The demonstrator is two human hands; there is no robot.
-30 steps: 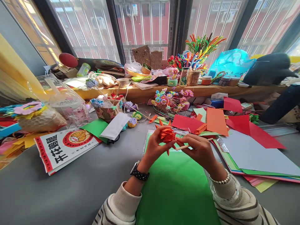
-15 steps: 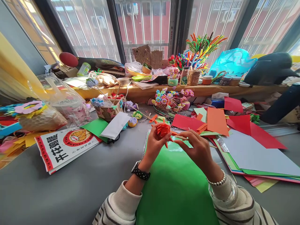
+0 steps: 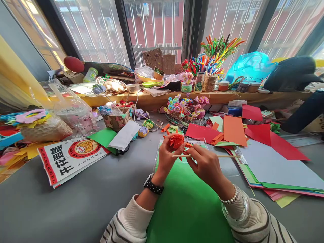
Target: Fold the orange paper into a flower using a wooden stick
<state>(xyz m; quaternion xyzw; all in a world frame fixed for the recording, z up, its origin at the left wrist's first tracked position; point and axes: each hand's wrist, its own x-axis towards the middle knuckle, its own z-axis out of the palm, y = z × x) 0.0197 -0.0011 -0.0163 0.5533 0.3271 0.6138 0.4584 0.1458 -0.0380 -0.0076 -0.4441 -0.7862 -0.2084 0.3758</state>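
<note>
Curled around an orange-red folded paper flower (image 3: 176, 141), my left hand (image 3: 165, 155) holds it above the top part of a green mat (image 3: 192, 199). Pointed paper petals stick out past the fingers. My right hand (image 3: 206, 163) pinches a thin wooden stick (image 3: 227, 156), which lies roughly level across the front of the flower. The stick's left end passes before my left hand's fingers. An orange petal strip reaches toward my right fingertips; whether they touch it I cannot tell.
Red and orange paper sheets (image 3: 235, 131) and a stack of coloured paper (image 3: 286, 172) lie on the right. A printed paper bag (image 3: 73, 160) is at left. Behind stand a basket of paper flowers (image 3: 116, 121), small colourful flowers (image 3: 177, 108) and pipe cleaners (image 3: 215, 57) on the sill.
My right hand has come slightly nearer and lower. The stick has swung to lie level, its left end now in front of my left hand. The flower stays nearly where it was.
</note>
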